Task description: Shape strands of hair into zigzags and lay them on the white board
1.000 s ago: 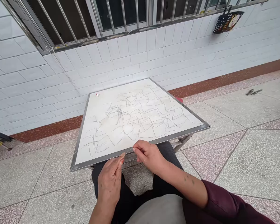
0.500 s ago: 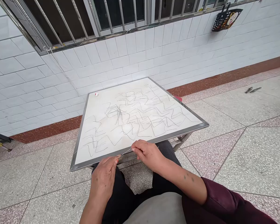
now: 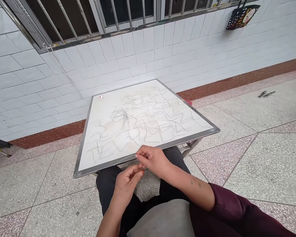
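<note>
Just past the near edge of a white-topped table [image 3: 108, 131] with a grey rim, my two hands are close together above my lap. My right hand [image 3: 153, 159] pinches a thin, light wire [image 3: 124, 159], which stretches left from the fingertips over the rim. Below and to the left, my left hand [image 3: 128, 181] has thumb and forefinger pressed together by the right fingers; something small and greenish shows there, too small to name. Many thin, dark, bent wires [image 3: 160, 115] lie across the tabletop, with a denser tangle [image 3: 122, 115] left of centre.
A small white and red object [image 3: 101, 97] sits at the table's far left corner. Behind stands a white tiled wall [image 3: 93, 70] with a barred window; a black basket [image 3: 243, 17] hangs at the upper right. Dark objects [image 3: 266, 94] lie on the floor at right.
My left hand has moved right and slightly down, under my right fingertips. The light wire's free end now points left over the rim. My right hand has shifted slightly left.
</note>
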Action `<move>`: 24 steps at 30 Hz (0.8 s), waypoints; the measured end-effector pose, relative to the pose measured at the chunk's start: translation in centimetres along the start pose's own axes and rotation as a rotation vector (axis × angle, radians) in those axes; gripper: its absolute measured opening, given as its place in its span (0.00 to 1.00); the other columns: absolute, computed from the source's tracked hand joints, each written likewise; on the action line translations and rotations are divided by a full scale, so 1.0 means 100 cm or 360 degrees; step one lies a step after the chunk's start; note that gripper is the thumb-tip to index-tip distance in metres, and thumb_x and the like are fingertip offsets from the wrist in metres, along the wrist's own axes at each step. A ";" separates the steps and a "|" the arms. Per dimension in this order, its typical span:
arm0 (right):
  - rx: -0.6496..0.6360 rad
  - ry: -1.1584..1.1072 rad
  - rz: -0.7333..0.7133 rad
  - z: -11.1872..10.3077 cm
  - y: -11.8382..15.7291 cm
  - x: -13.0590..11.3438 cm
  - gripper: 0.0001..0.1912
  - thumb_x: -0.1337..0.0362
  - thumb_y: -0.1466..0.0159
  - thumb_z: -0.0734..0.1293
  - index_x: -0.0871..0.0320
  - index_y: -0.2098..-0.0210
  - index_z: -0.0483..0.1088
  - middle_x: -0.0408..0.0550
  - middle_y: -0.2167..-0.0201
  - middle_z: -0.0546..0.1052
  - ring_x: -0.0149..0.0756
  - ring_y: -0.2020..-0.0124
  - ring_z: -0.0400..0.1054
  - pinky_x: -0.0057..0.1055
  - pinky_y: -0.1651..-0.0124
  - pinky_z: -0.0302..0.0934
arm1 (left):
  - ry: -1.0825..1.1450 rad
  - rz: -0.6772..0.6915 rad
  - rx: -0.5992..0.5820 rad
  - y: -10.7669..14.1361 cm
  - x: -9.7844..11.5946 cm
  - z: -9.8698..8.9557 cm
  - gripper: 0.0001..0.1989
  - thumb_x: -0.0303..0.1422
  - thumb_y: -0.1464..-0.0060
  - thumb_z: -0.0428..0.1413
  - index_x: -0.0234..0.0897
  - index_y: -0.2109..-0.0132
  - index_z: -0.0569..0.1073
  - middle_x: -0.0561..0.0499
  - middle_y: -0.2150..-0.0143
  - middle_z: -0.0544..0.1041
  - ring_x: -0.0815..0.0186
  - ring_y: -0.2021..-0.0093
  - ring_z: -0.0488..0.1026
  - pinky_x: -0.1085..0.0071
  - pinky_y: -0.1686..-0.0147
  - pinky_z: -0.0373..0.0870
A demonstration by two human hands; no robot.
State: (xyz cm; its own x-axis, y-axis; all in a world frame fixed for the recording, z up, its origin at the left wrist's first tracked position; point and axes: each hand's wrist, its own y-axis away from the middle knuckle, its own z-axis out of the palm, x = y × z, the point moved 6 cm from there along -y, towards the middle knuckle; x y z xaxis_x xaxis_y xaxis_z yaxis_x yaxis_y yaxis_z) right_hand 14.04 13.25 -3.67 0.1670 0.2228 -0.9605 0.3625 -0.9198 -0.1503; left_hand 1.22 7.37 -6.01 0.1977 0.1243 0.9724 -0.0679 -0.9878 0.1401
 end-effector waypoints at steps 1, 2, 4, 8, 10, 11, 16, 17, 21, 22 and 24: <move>0.0005 0.0005 0.0018 0.002 0.000 0.002 0.04 0.65 0.36 0.65 0.55 0.67 0.71 0.38 0.74 0.76 0.30 0.75 0.74 0.24 0.74 0.67 | 0.0064 -0.0011 0.0008 -0.001 -0.003 0.005 0.20 0.44 0.50 0.61 0.38 0.54 0.80 0.44 0.61 0.83 0.58 0.62 0.79 0.63 0.61 0.75; 0.0008 0.0016 0.0036 0.003 0.000 0.004 0.04 0.64 0.36 0.65 0.55 0.67 0.71 0.38 0.74 0.77 0.30 0.76 0.74 0.24 0.75 0.66 | 0.0125 -0.0033 0.0027 -0.002 -0.006 0.008 0.19 0.44 0.50 0.61 0.37 0.55 0.80 0.45 0.62 0.83 0.59 0.64 0.79 0.63 0.63 0.75; -0.0004 0.0062 0.0046 0.005 -0.001 0.005 0.04 0.63 0.36 0.65 0.54 0.67 0.72 0.39 0.74 0.77 0.30 0.76 0.73 0.24 0.75 0.66 | 0.0229 -0.0092 0.0066 -0.002 -0.011 0.010 0.19 0.44 0.51 0.62 0.35 0.57 0.81 0.46 0.66 0.82 0.61 0.68 0.78 0.65 0.66 0.76; 0.0063 0.0301 -0.0153 -0.008 -0.004 -0.006 0.07 0.62 0.35 0.66 0.54 0.59 0.74 0.43 0.66 0.80 0.35 0.66 0.75 0.30 0.64 0.69 | 0.0322 -0.0201 0.0197 -0.001 -0.015 0.001 0.19 0.44 0.53 0.64 0.33 0.59 0.82 0.47 0.70 0.82 0.64 0.72 0.77 0.67 0.68 0.76; 0.0242 0.0447 -0.0278 -0.024 -0.004 -0.011 0.09 0.61 0.33 0.64 0.54 0.56 0.74 0.47 0.60 0.80 0.38 0.59 0.75 0.33 0.58 0.68 | 0.0330 -0.0223 0.0310 -0.002 -0.016 -0.011 0.21 0.43 0.54 0.65 0.32 0.57 0.81 0.46 0.70 0.82 0.64 0.72 0.78 0.67 0.69 0.77; 0.0327 0.0493 -0.0310 -0.032 -0.004 -0.011 0.10 0.60 0.32 0.63 0.54 0.55 0.74 0.48 0.58 0.80 0.39 0.58 0.74 0.35 0.57 0.68 | 0.0329 -0.0223 0.0370 -0.002 -0.017 -0.017 0.21 0.43 0.54 0.65 0.32 0.56 0.81 0.46 0.70 0.82 0.64 0.72 0.78 0.67 0.68 0.77; 0.0219 0.0399 -0.0270 -0.036 -0.002 0.002 0.12 0.57 0.32 0.62 0.54 0.55 0.73 0.49 0.60 0.79 0.38 0.60 0.72 0.35 0.59 0.67 | 0.0245 -0.0175 0.0617 -0.003 -0.021 -0.039 0.21 0.41 0.55 0.65 0.31 0.56 0.81 0.47 0.71 0.82 0.63 0.73 0.79 0.67 0.70 0.78; 0.0124 0.0340 -0.0259 -0.030 0.000 0.004 0.12 0.56 0.32 0.62 0.54 0.54 0.73 0.49 0.60 0.78 0.38 0.60 0.72 0.34 0.59 0.67 | 0.0196 -0.0161 0.0657 -0.003 -0.022 -0.042 0.20 0.40 0.55 0.64 0.31 0.56 0.81 0.47 0.71 0.82 0.63 0.73 0.79 0.67 0.70 0.78; -0.0250 0.0001 -0.0155 -0.002 0.009 0.010 0.15 0.56 0.34 0.64 0.54 0.51 0.71 0.47 0.61 0.78 0.35 0.62 0.72 0.32 0.61 0.67 | -0.0097 -0.0068 0.0758 -0.003 -0.018 -0.048 0.17 0.39 0.48 0.60 0.36 0.54 0.80 0.49 0.69 0.82 0.61 0.70 0.80 0.65 0.67 0.79; -0.0324 -0.0063 -0.0114 0.004 0.010 0.012 0.17 0.56 0.36 0.67 0.53 0.50 0.70 0.47 0.60 0.77 0.35 0.63 0.71 0.31 0.62 0.67 | -0.0174 -0.0044 0.0764 -0.002 -0.017 -0.049 0.16 0.40 0.47 0.58 0.37 0.54 0.80 0.50 0.69 0.82 0.61 0.69 0.81 0.64 0.66 0.79; -0.0410 -0.0129 -0.0035 0.015 0.011 0.020 0.22 0.56 0.42 0.72 0.52 0.49 0.70 0.47 0.59 0.76 0.34 0.64 0.71 0.29 0.64 0.67 | -0.0295 -0.0010 0.0758 -0.001 -0.014 -0.050 0.16 0.40 0.45 0.57 0.39 0.53 0.80 0.51 0.69 0.82 0.60 0.68 0.81 0.64 0.64 0.79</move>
State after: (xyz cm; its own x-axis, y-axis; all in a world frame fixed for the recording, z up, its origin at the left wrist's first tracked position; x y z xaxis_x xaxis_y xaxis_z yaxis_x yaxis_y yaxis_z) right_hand 13.42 12.17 -6.14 0.0860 0.2058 -0.9748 0.5884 -0.8001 -0.1170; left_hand -3.91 7.77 -6.47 0.3698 0.1542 0.9162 0.3788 -0.9255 0.0029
